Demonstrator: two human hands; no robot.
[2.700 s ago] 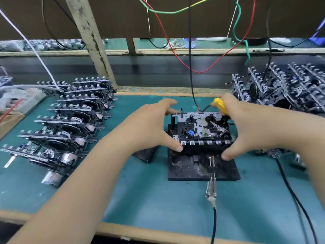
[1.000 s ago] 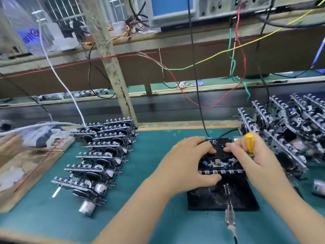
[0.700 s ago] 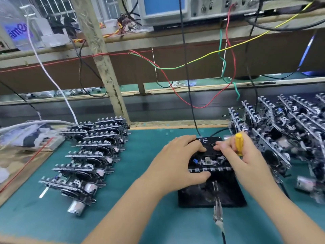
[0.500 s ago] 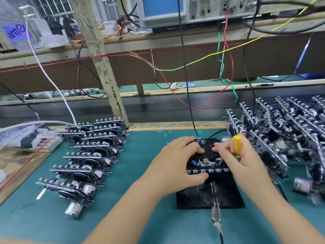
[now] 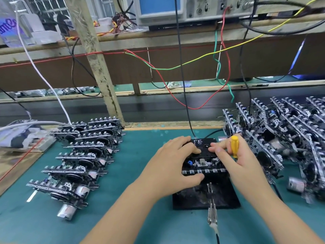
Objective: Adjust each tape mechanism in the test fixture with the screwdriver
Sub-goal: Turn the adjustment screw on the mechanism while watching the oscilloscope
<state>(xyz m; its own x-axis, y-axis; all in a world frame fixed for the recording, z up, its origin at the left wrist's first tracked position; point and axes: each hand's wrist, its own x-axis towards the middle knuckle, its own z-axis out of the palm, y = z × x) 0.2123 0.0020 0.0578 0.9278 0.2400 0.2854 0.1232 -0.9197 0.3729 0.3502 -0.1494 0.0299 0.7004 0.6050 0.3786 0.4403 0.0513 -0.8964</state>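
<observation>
A tape mechanism [image 5: 202,162] sits in the black test fixture [image 5: 205,196] on the green mat, with a black cassette marked "FE" [image 5: 202,144] on top of it. My left hand [image 5: 172,166] grips the mechanism's left side, fingers over the cassette and thumb under the row of keys. My right hand [image 5: 235,157] holds the yellow-handled screwdriver [image 5: 234,147] upright in its palm, while its fingertips rest on the cassette's right part. The screwdriver's tip is hidden behind the hand.
A stack of tape mechanisms [image 5: 82,155] lies at the left, and a larger pile of tape mechanisms [image 5: 281,138] stands at the right. A metal clip on a cable [image 5: 212,217] lies on the fixture's front edge. Coloured wires [image 5: 193,67] hang from the shelf with an oscilloscope [image 5: 175,9].
The view has tilted up from the table toward the shelf. Both hands stay on the mechanism; the cassette now covers its top, and the right hand's fingers have shifted onto it.
</observation>
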